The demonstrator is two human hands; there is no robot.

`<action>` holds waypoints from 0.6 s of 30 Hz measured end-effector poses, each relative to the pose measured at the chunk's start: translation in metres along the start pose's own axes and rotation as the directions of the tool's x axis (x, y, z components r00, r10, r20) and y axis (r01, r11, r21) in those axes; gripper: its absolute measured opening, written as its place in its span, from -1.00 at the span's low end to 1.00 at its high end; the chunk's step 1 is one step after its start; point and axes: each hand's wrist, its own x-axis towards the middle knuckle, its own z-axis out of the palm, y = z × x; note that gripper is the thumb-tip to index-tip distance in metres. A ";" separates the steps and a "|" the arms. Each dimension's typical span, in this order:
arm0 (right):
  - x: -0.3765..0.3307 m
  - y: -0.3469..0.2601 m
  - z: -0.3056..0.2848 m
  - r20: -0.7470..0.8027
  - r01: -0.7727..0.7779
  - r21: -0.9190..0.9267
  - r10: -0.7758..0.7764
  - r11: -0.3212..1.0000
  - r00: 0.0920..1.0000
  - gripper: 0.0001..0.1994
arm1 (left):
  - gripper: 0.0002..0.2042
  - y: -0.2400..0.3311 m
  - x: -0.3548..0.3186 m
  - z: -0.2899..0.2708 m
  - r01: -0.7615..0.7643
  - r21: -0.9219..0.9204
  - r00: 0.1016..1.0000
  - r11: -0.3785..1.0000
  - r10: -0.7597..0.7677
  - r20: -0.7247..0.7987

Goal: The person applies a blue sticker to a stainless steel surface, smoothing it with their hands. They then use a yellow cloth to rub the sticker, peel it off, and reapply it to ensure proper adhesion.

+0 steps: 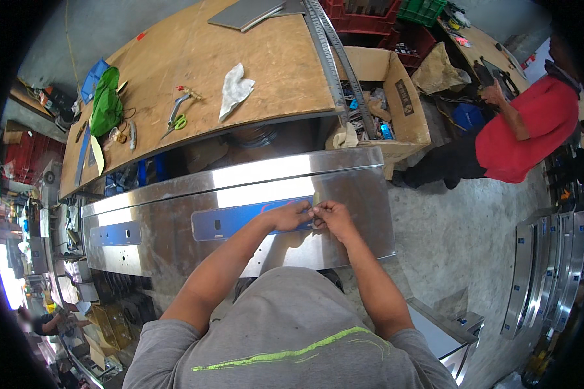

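Note:
A long stainless steel panel (169,249) lies in front of me. A blue label strip (233,220) with a dark square mark lies on it, and a shorter blue label (115,234) lies farther left. My left hand (289,216) rests over the longer label's right end, its fingertips pinched together. Right beside it, my right hand (334,220) is closed in a pinch, and the fingertips of both hands meet. Between them shows a thin tan strip (316,197) along the label's right end. What exactly each pinch holds is too small to tell.
Beyond the panel stands a wooden table (175,58) with a white cloth (236,92), green-handled scissors (175,125) and a green bag (107,102). A cardboard box (405,107) of odds and ends stands right of it. A person in red (529,133) stands at right.

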 end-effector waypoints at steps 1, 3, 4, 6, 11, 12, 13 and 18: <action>0.000 -0.001 0.000 -0.030 0.001 -0.081 -0.003 0.997 1.000 -0.78 | -0.49 0.001 0.000 0.001 0.015 0.001 1.000 1.000 -0.015 -0.007; -0.002 -0.004 0.001 -0.025 0.065 -0.125 -0.068 0.990 0.997 -0.78 | -0.49 0.001 -0.002 0.003 -0.034 -0.034 0.999 0.999 0.033 -0.033; -0.004 -0.006 0.002 -0.035 0.081 -0.161 -0.088 0.984 0.996 -0.79 | -0.49 0.001 -0.003 0.004 -0.042 -0.047 0.998 0.998 0.041 -0.041; -0.005 -0.013 0.002 -0.029 0.096 -0.268 -0.108 0.959 0.994 -0.79 | -0.49 0.002 -0.004 0.006 -0.062 -0.039 0.997 0.997 0.060 -0.053; -0.013 -0.032 0.005 -0.026 0.083 -0.407 -0.102 0.910 0.994 -0.80 | -0.52 0.002 -0.005 0.008 -0.058 -0.030 0.997 0.998 0.057 -0.053; -0.014 -0.036 0.004 -0.014 0.074 -0.432 -0.089 0.899 0.996 -0.80 | -0.52 0.001 -0.005 0.008 -0.059 -0.026 0.997 0.998 0.058 -0.054; -0.016 -0.039 0.005 -0.007 0.064 -0.454 -0.075 0.889 0.997 -0.80 | -0.52 0.001 -0.005 0.009 -0.047 -0.027 0.997 0.998 0.046 -0.055; -0.018 -0.045 0.007 0.005 0.059 -0.495 -0.065 0.867 0.998 -0.78 | -0.51 -0.002 -0.003 0.010 -0.047 0.013 0.996 0.999 0.048 -0.075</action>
